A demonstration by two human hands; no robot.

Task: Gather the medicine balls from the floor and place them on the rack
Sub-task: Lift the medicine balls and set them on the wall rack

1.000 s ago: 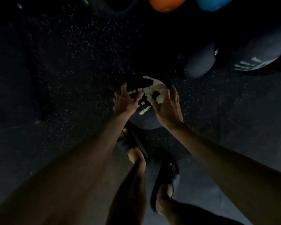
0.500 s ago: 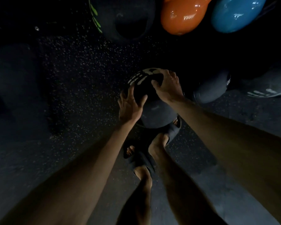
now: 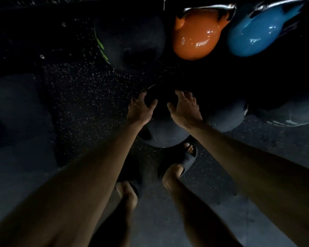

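- Underfoot, a dark rubber floor [image 3: 82, 97] flecked with pale specks gives way at my left and near my feet to plainer grey flooring [image 3: 21, 157]; the room is dim.
- Both my feet stand below the ball, the right in a dark sandal [image 3: 185, 157].
- At the top edge, shiny metal rails of the rack [image 3: 209, 8] run over a glossy orange ball [image 3: 194, 38] and a blue ball [image 3: 253, 34], side by side.
- Left of the orange one sits a black ball with green marks [image 3: 132, 45].
- To my right, two more dark balls [image 3: 227, 118] lie close together.
- My left hand [image 3: 140, 108] and right hand [image 3: 185, 107] grip the dark medicine ball [image 3: 165, 132] between them, fingers spread and curved over its top.
- Whether it touches the floor, I cannot tell.
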